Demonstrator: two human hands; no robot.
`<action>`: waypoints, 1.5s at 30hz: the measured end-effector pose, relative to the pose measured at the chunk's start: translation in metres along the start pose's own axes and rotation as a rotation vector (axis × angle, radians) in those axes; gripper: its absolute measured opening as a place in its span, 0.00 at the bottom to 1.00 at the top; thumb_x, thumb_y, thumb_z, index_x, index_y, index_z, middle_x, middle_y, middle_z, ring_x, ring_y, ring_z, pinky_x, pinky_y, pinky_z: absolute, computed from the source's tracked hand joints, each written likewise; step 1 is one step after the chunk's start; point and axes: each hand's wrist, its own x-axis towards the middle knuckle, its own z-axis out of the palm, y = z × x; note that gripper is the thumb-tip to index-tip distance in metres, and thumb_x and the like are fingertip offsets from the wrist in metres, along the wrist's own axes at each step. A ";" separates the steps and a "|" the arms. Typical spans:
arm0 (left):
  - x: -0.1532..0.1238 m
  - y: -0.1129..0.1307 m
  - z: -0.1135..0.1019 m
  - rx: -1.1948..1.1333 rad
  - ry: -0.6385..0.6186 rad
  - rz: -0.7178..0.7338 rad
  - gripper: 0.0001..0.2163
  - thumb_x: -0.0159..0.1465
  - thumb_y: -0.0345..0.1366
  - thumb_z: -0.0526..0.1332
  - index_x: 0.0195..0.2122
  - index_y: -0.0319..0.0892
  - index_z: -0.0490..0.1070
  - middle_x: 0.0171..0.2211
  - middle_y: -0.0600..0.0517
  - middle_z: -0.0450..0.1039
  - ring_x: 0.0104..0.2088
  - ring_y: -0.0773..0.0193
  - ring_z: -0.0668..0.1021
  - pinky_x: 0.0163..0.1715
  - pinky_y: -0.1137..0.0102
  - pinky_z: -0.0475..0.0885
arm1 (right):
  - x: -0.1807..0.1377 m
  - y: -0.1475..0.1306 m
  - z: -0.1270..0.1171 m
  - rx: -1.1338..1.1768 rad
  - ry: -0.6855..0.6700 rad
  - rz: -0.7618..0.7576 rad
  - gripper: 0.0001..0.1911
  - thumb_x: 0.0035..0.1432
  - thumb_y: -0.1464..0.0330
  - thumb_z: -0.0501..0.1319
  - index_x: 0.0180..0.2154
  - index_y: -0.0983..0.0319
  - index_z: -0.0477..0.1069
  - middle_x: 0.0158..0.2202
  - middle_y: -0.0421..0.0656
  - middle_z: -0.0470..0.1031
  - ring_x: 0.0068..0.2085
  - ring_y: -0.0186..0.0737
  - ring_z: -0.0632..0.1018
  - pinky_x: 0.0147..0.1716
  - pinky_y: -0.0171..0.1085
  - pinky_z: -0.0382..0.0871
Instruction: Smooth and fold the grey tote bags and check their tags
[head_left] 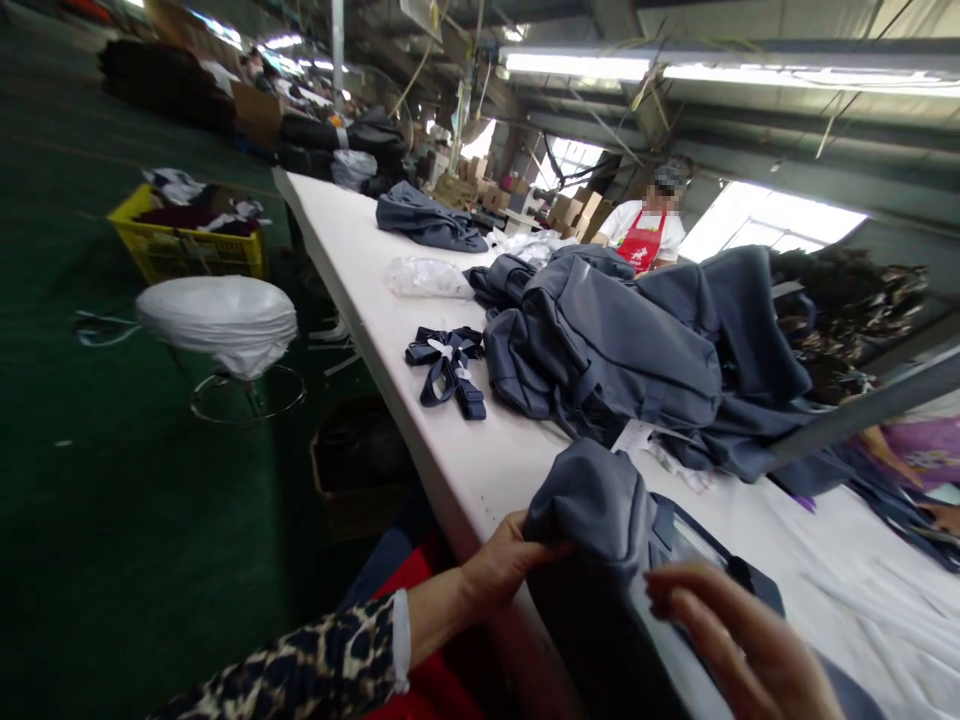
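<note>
A grey fabric bag (600, 510) lies at the near edge of the long white table (352, 280). My left hand (502, 560) grips the bag's folded grey cloth at its left side, fingers closed on it. My right hand (742, 640) hovers blurred over the bag's dark flat side by a black strap (720, 560), fingers spread and lightly curved, holding nothing I can see. Just beyond the bag sits a heap of more grey bags (622, 350).
Dark blue straps (450, 370) and a clear plastic bag (427, 277) lie further along the table. A person in a red apron (645, 235) works at the far side. On the green floor stand a white-covered stool (221, 320), a yellow crate (187, 240) and a cardboard box (360, 460).
</note>
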 end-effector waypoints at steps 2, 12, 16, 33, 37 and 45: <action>-0.001 -0.004 -0.006 0.011 -0.003 0.009 0.20 0.45 0.39 0.78 0.39 0.39 0.81 0.37 0.49 0.81 0.38 0.60 0.80 0.50 0.66 0.70 | 0.046 0.014 -0.014 0.007 -0.058 0.096 0.17 0.65 0.53 0.56 0.43 0.57 0.73 0.38 0.42 0.79 0.40 0.42 0.80 0.38 0.35 0.74; 0.001 0.001 -0.024 0.057 -0.075 -0.008 0.22 0.43 0.40 0.79 0.39 0.38 0.82 0.36 0.48 0.81 0.40 0.56 0.80 0.53 0.61 0.69 | 0.180 0.062 0.060 -0.147 -0.580 0.083 0.30 0.58 0.41 0.52 0.38 0.60 0.73 0.37 0.48 0.79 0.40 0.50 0.78 0.39 0.44 0.70; 0.004 0.001 -0.030 0.062 -0.067 -0.032 0.22 0.41 0.41 0.79 0.36 0.38 0.82 0.34 0.49 0.80 0.39 0.57 0.79 0.51 0.63 0.69 | 0.171 0.061 0.065 -0.084 -0.578 0.153 0.29 0.57 0.42 0.55 0.47 0.58 0.71 0.33 0.44 0.79 0.36 0.46 0.79 0.36 0.41 0.69; 0.025 0.005 -0.031 0.027 0.218 -0.009 0.35 0.44 0.40 0.78 0.52 0.42 0.68 0.51 0.44 0.72 0.48 0.56 0.76 0.49 0.64 0.70 | 0.185 0.090 0.057 0.284 0.216 0.388 0.30 0.29 0.45 0.72 0.26 0.60 0.69 0.17 0.36 0.68 0.19 0.31 0.63 0.18 0.32 0.54; -0.001 0.008 -0.021 0.358 0.408 0.116 0.24 0.51 0.53 0.72 0.38 0.40 0.69 0.37 0.47 0.74 0.36 0.63 0.76 0.36 0.70 0.71 | 0.186 0.099 0.057 0.293 0.313 0.361 0.29 0.30 0.46 0.73 0.27 0.61 0.70 0.19 0.37 0.70 0.20 0.32 0.66 0.19 0.32 0.56; 0.032 0.040 0.012 0.179 -0.059 -0.417 0.36 0.46 0.71 0.59 0.29 0.36 0.73 0.24 0.47 0.73 0.21 0.61 0.75 0.21 0.65 0.72 | 0.181 0.068 0.037 0.222 0.419 0.178 0.22 0.44 0.50 0.70 0.30 0.59 0.69 0.20 0.35 0.70 0.19 0.31 0.65 0.18 0.31 0.55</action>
